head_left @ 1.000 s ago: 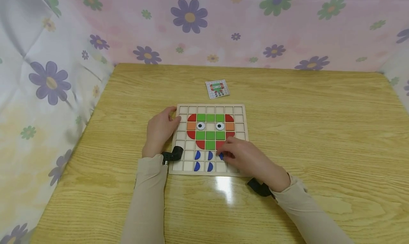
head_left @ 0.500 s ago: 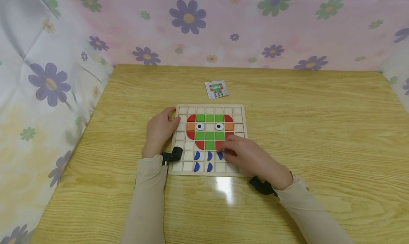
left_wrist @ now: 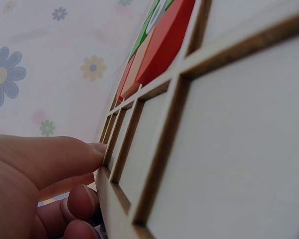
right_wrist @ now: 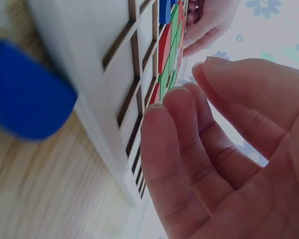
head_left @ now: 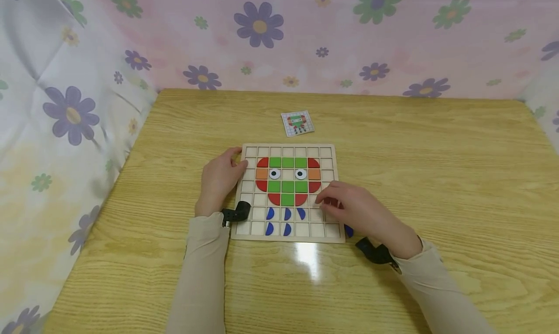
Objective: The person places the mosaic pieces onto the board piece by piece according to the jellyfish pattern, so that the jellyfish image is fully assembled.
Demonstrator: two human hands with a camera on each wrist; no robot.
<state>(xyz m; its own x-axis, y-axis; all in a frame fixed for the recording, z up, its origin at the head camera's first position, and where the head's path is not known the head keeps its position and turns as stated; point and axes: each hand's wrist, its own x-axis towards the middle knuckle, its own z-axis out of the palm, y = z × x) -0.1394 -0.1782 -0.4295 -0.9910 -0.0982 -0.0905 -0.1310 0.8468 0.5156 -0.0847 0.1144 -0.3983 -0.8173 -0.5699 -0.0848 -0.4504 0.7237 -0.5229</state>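
Note:
A square wooden grid board (head_left: 262, 238) lies on the table, with red, green and orange pieces forming a face with two round eye pieces (head_left: 301, 174). Below them are several blue half-round pieces (head_left: 287, 213). At the board's left edge my left hand (head_left: 220, 178) grips the rim; in the left wrist view the thumb (left_wrist: 74, 155) lies on top and the other fingers are bent at the side. Over the board's right side hovers my right hand (head_left: 355, 210), fingers relaxed and nothing between them. One loose blue half-round piece (right_wrist: 27, 92) lies just off the board, beneath this hand.
A small card (head_left: 298, 123) printed with a similar coloured figure lies behind the board. The wood-grain table (head_left: 436, 178) meets flowered cloth (head_left: 305, 33) at the back and sides. Each wrist wears a black camera mount (head_left: 374, 251).
My right hand has moved right, off the blue half-round piece in the upper blue row, which now sits uncovered in its cell. The left hand stays on the rim.

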